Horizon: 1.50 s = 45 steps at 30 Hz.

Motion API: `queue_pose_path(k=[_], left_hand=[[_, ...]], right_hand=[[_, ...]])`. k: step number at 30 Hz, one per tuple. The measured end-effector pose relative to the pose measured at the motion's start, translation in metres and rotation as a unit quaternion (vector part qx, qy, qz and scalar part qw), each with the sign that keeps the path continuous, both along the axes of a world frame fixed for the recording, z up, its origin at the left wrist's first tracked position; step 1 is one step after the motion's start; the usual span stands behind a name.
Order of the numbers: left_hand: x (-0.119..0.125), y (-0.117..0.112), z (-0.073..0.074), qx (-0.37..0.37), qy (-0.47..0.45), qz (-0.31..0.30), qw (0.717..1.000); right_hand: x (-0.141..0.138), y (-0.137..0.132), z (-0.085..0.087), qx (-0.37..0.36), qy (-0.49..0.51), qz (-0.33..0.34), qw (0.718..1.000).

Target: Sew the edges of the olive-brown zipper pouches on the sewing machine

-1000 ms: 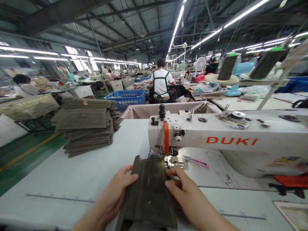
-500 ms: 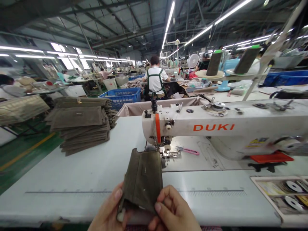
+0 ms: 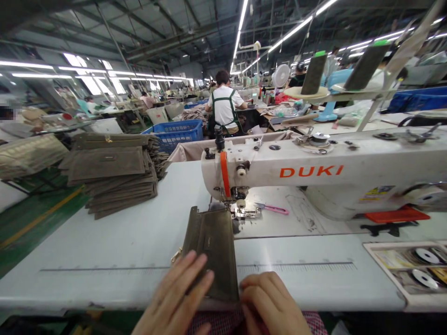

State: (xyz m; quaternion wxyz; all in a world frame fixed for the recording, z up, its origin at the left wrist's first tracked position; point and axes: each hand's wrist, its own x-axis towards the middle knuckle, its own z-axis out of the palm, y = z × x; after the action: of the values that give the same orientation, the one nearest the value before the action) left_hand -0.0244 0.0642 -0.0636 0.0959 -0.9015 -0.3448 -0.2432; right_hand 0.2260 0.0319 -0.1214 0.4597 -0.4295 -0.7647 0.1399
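Note:
An olive-brown fabric pouch piece (image 3: 218, 251) lies on the pale table, its far end close to the presser foot (image 3: 247, 212) of the sewing machine (image 3: 272, 163). A small metal zipper pull (image 3: 176, 255) pokes out at its left edge. My left hand (image 3: 178, 293) rests across the near left part of the pouch piece, fingers stretched out and slightly apart. At the near right corner, my right hand (image 3: 268, 298) has its fingers curled closed on the edge; the fingertips are partly hidden. Pink-handled thread snips (image 3: 274, 209) lie behind the presser foot, to the right.
A tall stack of similar olive-brown pieces (image 3: 115, 177) stands at the table's left. A bobbin tray (image 3: 412, 274) sits at the right edge. Thread cones (image 3: 314, 74) stand behind the machine. Beyond are a blue crate (image 3: 178, 132) and a seated person (image 3: 225, 104).
My left hand has let go of the pouch's left edge and now lies flat on top. The pouch's near end has come down flatter. My right hand stays at the near right corner.

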Motion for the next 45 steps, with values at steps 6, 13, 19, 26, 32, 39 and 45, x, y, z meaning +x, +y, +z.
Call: queue_pose_path(k=[6,13,19,26,32,39,45], left_hand=[[0.042,0.011,-0.014,0.007,0.001,-0.06,0.998],[0.045,0.007,0.002,-0.027,-0.005,-0.056,0.998],[0.05,0.008,-0.011,-0.024,-0.033,-0.099,0.994],[0.043,0.013,0.004,-0.039,-0.069,-0.075,0.994],[0.046,0.02,-0.013,-0.05,-0.027,-0.163,0.985],[0.044,0.017,-0.03,-0.072,-0.046,-0.159,0.984],[0.049,0.013,-0.014,-0.079,-0.049,-0.145,0.985]], right_hand=[[0.005,0.009,0.004,0.019,-0.08,0.009,0.997],[-0.005,0.014,0.002,0.147,-0.087,-0.025,0.985],[-0.002,0.014,0.002,0.178,-0.115,-0.013,0.977],[0.0,0.015,0.004,0.211,-0.121,-0.022,0.97],[0.001,0.015,0.005,0.195,-0.118,-0.02,0.973],[0.002,0.016,0.007,0.211,-0.116,-0.021,0.97],[0.004,0.014,0.006,0.211,-0.121,-0.015,0.97]])
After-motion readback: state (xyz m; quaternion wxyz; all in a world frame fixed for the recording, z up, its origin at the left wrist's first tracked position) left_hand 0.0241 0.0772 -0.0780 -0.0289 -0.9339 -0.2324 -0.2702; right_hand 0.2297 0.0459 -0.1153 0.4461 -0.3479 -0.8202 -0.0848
